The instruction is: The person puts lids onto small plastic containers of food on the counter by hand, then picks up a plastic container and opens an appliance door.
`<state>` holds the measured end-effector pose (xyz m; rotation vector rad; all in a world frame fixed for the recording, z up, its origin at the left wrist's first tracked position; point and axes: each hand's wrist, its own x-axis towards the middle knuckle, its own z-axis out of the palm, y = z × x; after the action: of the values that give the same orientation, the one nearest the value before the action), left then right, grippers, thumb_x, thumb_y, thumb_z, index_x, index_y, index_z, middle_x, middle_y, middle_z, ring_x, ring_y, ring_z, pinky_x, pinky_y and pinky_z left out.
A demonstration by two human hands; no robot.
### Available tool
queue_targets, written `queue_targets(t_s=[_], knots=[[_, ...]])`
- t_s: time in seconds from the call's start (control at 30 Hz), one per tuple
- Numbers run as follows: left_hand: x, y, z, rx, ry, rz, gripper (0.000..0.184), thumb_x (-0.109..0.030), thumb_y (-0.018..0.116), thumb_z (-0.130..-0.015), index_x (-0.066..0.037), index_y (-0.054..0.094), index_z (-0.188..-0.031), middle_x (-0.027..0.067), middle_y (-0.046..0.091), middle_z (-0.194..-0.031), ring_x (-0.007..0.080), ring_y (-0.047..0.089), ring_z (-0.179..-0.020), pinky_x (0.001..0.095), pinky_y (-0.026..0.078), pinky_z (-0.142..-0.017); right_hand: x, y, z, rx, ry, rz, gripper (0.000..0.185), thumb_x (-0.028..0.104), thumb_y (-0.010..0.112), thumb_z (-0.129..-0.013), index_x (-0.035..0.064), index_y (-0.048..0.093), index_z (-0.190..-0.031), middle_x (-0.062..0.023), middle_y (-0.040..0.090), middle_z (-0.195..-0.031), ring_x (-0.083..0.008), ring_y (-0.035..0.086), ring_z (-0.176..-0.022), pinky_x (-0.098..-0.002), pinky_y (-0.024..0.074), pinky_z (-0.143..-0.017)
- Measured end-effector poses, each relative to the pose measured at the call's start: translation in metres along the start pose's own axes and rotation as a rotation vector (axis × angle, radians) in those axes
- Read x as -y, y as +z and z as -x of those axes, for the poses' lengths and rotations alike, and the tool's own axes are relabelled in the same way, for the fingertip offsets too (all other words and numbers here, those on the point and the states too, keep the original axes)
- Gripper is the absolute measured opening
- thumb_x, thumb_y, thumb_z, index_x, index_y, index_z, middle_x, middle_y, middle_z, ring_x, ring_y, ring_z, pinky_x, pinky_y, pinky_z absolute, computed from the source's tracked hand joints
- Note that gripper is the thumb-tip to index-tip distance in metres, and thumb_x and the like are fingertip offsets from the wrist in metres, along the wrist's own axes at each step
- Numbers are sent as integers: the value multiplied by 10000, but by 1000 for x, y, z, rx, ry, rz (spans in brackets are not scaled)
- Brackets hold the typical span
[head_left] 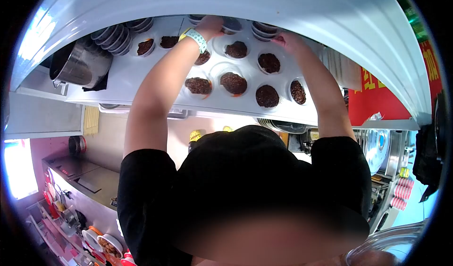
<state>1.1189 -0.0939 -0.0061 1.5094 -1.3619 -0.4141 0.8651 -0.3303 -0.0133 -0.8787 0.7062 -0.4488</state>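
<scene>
My left hand (210, 26), with a patterned band on its wrist, reaches to the far part of the white counter (127, 79). Its fingers are curled beside a round bowl (231, 25) with a dark inside; what they grip, if anything, I cannot make out. Over to the right, my right hand (289, 42) has its fingers drawn together against the near side of a bowl stack (264, 32); their hold is unclear. Between my arms stand several clear round bowls of dark brown crumbly food, among them a front bowl (233, 84) and a right bowl (270, 63).
A metal pot (81, 64) lies tilted at the counter's left, near stacked dark-filled bowls (111, 38). A curved white panel (226, 0) overhangs the far side. A red sign (384, 96) is at right. Dark trays (286, 126) sit below the front edge.
</scene>
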Motion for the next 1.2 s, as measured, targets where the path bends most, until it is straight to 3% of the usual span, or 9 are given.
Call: queue_targets(t_s=[0.37, 0.73, 1.2], knots=[[-46, 20, -28, 41, 3, -205, 269, -221, 667, -765, 31, 618, -847, 214, 638, -856, 373, 605, -882, 418, 478, -786, 62, 14, 13, -84, -111, 122, 206, -9, 505, -854, -60, 510, -1054, -170, 550, -1022, -293, 562, -972, -415, 523, -904], [-50, 56, -63, 108, 79, -631, 207, -178, 643, -768, 20, 628, -829, 209, 639, -861, 369, 608, -877, 417, 487, -777, 51, 13, -2, -159, -79, 134, 238, -31, 494, -842, -66, 478, -1076, -182, 513, -1028, -311, 533, -999, -452, 504, -925], [-76, 58, -48, 156, 220, -838, 136, -122, 612, -771, 6, 640, -806, 203, 639, -868, 365, 612, -869, 416, 498, -765, 32, 19, 6, -179, -64, 104, 282, -59, 480, -826, -74, 438, -1104, -198, 464, -1035, -335, 495, -1035, -500, 480, -952]])
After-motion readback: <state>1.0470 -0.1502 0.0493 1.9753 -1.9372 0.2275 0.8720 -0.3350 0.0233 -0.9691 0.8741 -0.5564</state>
